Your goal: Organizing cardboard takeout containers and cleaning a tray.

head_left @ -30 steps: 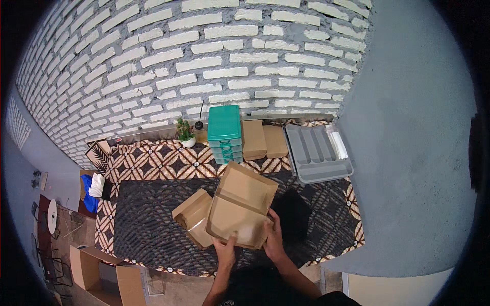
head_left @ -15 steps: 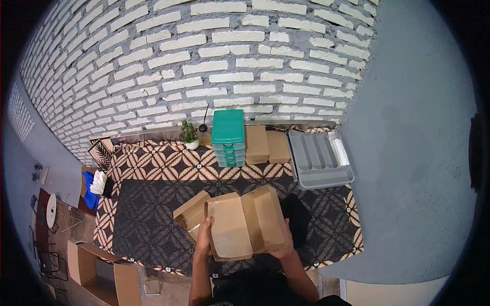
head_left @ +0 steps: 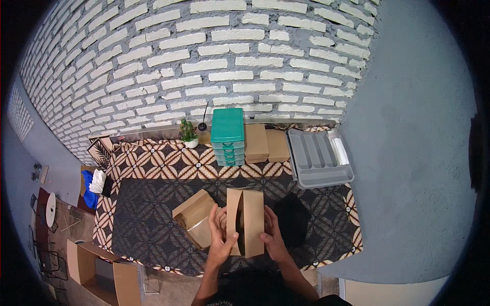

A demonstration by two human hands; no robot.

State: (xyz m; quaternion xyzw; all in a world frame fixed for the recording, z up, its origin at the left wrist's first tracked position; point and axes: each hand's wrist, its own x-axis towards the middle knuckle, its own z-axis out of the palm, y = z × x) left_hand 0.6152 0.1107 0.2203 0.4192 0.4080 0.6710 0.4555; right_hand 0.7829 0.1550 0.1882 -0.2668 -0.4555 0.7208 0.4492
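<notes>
Between my two hands a brown cardboard box (head_left: 253, 222) is folded nearly closed, with a dark gap running down between its two halves. My left hand (head_left: 220, 239) grips its left side, thumb on the front and fingers behind. On the other side my right hand (head_left: 274, 238) presses with its thumb near the right edge. A second brown box (head_left: 193, 213) lies open on the dark patterned mat (head_left: 148, 214), just left of my left hand, its inside facing up. A black flat item (head_left: 295, 219) rests right of my right hand.
Along the back stand a potted cactus (head_left: 188, 133), a green-topped drawer unit (head_left: 228, 125), stacked brown boxes (head_left: 256, 142) and a grey divided tray (head_left: 321, 177). White and blue cloths (head_left: 96, 182) are at the left edge. An open carton (head_left: 127, 280) sits below the table, lower left.
The box in my hands was spread open; its halves are now folded together and stand on edge. My left hand has shifted right and my right hand slightly left.
</notes>
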